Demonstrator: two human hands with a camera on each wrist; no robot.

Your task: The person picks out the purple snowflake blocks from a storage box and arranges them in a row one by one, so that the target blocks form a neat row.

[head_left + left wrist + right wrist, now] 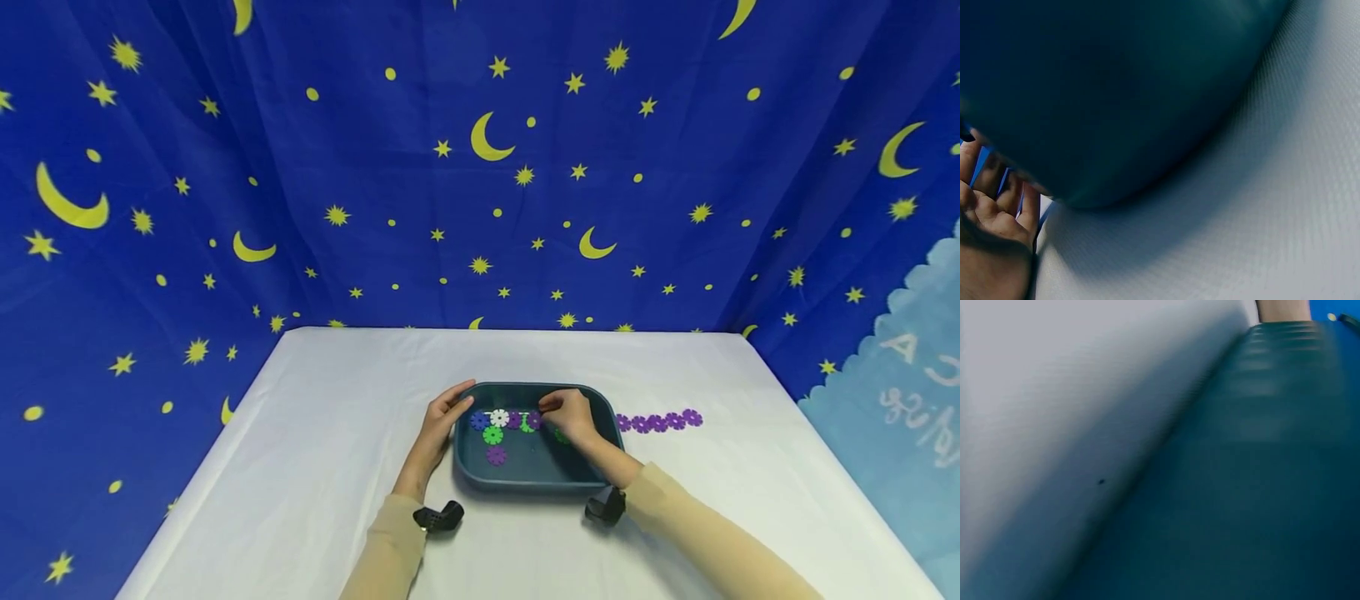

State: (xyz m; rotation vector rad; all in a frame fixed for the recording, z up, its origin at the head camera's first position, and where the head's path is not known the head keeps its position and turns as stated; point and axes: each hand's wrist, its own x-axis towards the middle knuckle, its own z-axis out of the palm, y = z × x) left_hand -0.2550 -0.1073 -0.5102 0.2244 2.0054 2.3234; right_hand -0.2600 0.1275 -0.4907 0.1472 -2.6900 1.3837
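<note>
Multicoloured notched plastic discs lie in the dark-teal rounded tray. Over them, the right hand has fingers bunched, any pinch hidden; picking seems in hand, needing a sure grip next. The left hand grips the tray's rim. Rightward, purple discs line the white counter.

The head view is bright and mostly sharp, its light soft and even, with slight wide-angle stretching toward the edges. The white surface takes only faint shadows beside the tray, and the blue curtain darkens in its folds. The 2 wrist views are dimmer and blurred: a broad, soft shadow borders the tray in each, and pale sheen smears its wall.
</note>
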